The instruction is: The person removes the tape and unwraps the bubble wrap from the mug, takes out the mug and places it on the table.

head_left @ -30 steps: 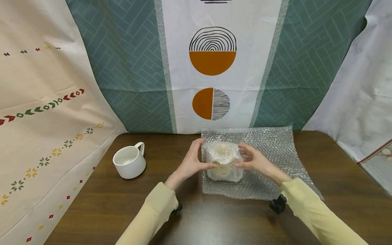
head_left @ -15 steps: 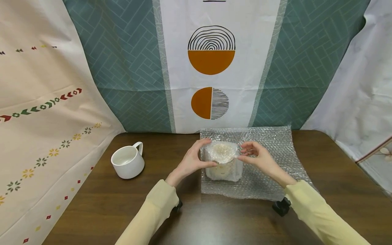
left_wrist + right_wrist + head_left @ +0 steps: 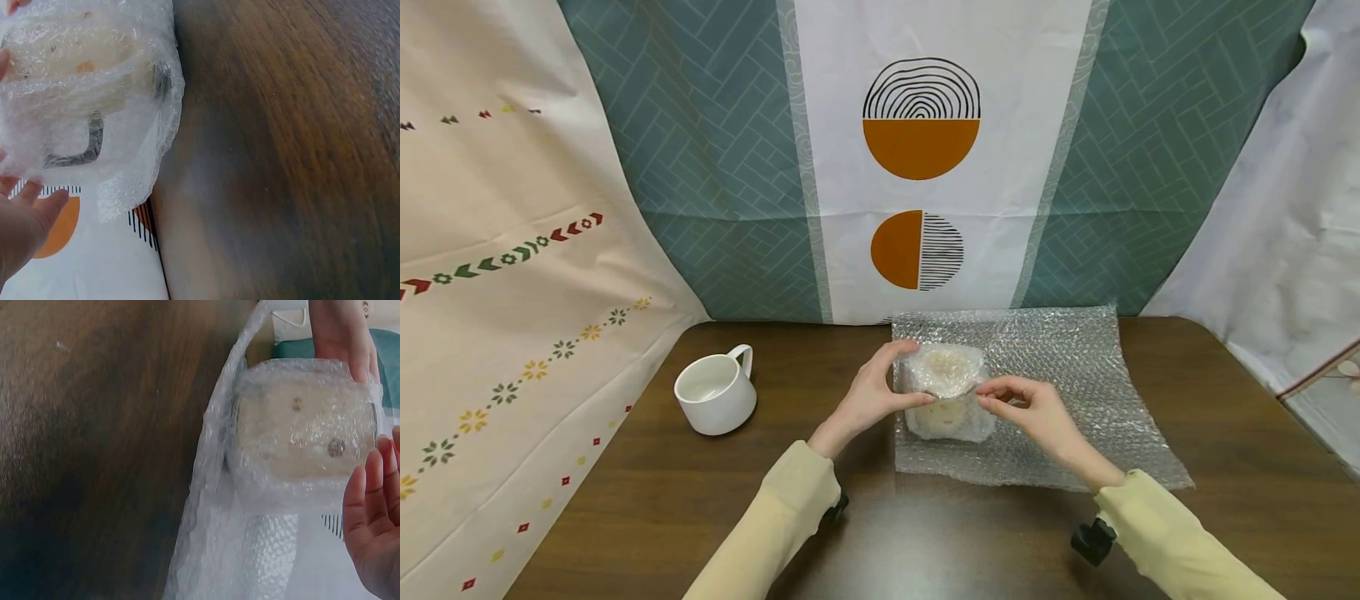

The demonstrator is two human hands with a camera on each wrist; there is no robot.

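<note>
At the bundle's left side, the left hand [image 3: 868, 390] is arched wide: fingers reach to the far corner, thumb lies along the near upper edge, and together they grasp the bundle [image 3: 953, 423]. Opposite, the right hand [image 3: 1028, 406] has its fingers bent, with thumb and forefinger pinching the bundle's wrapping at the near right corner. Both forearms, in pale yellow sleeves [image 3: 767, 517], slant inward. Pale contents and a dark curved strip show through the wrapping. The bundle rests on the left part of a bubble-wrap sheet [image 3: 1086, 408], itself flat on the dark wooden surface [image 3: 940, 546]. Well apart, left, a white mug [image 3: 718, 407] stands upright.
</note>
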